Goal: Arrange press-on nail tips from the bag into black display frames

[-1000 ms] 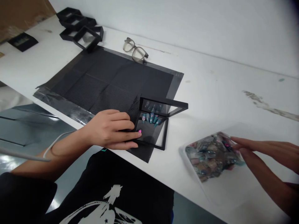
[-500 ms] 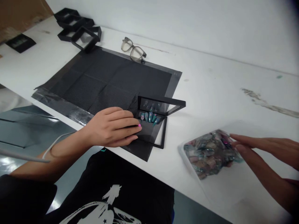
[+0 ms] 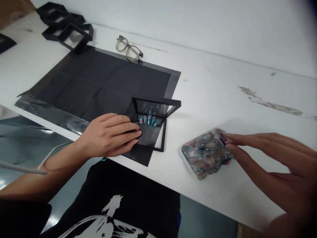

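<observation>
A black hinged display case (image 3: 163, 135) with clear film stands open, its lid tilted up. Several teal press-on nails (image 3: 149, 120) lie in a fan on its film. My left hand (image 3: 105, 135) holds the case at its left side, fingers over that edge and hiding it. Something small and pink shows at the fingertips. At the right, a clear plastic tub (image 3: 190, 173) is filled with several loose nails in teal, pink and beige. My right hand (image 3: 269, 162) reaches over its far edge, with thumb and index finger pinched around a purple press-on nail (image 3: 224, 140).
Under the case lies a black mat (image 3: 99, 79) on the white table (image 3: 205, 89). Glasses (image 3: 128, 48) rest beyond the mat. Several black frames (image 3: 65, 28) are stacked at the back left. A pale cable (image 3: 49, 155) crosses by my left forearm.
The view has shifted, so everything appears farther left and slightly higher. My right fingertips have moved in slightly among the nails in the tub. My left hand stays at the case.
</observation>
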Demonstrator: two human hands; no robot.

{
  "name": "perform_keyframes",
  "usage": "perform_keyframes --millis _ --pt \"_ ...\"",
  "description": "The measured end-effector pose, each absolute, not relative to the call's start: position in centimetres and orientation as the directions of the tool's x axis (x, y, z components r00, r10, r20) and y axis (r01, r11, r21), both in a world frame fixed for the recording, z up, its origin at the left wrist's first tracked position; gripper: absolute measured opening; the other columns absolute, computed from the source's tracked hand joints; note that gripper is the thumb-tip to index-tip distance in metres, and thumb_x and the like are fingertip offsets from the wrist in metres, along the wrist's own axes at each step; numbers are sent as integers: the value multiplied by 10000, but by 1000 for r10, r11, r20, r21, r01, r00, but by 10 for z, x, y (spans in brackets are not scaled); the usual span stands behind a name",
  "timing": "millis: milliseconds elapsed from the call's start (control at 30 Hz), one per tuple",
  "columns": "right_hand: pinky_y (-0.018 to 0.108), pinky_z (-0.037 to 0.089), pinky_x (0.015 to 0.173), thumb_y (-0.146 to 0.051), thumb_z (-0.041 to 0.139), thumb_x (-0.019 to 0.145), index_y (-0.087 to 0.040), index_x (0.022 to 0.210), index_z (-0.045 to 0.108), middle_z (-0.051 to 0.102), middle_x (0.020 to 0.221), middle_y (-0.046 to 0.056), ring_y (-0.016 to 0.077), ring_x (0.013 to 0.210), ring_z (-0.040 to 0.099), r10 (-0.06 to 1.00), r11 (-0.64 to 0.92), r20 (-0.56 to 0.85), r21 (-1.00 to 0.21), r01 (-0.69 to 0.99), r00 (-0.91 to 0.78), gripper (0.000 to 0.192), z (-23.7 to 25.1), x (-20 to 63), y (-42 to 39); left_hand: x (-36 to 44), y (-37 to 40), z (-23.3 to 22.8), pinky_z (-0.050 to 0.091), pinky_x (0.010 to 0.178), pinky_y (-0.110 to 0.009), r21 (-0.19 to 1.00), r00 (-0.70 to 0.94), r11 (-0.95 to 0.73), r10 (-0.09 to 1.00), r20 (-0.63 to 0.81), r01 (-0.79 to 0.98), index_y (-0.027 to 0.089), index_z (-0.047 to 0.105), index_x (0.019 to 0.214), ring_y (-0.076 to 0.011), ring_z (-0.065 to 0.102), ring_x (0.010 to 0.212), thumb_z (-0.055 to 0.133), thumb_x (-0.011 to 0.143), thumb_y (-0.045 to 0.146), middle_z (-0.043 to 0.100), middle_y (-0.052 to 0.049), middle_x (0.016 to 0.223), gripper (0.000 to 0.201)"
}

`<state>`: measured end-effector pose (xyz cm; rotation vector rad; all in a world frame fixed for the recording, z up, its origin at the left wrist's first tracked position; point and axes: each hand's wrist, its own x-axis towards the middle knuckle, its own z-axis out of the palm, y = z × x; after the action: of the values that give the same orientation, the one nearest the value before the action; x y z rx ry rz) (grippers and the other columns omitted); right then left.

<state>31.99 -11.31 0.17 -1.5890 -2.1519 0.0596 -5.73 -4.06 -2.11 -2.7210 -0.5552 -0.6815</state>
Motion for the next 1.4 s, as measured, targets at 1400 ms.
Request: perform_keyframes --millis 1400 --pt "302 318 543 -279 540 840 -264 916 668 703 771 -11 168 587 606 869 426 -139 -276 861 -475 150 9 256 -98 -60 -35 -24 557 828 -350 -81 776 -895 331 536 438 238 729 1055 -225 703 1038 762 818 277 749 -23 1173 242"
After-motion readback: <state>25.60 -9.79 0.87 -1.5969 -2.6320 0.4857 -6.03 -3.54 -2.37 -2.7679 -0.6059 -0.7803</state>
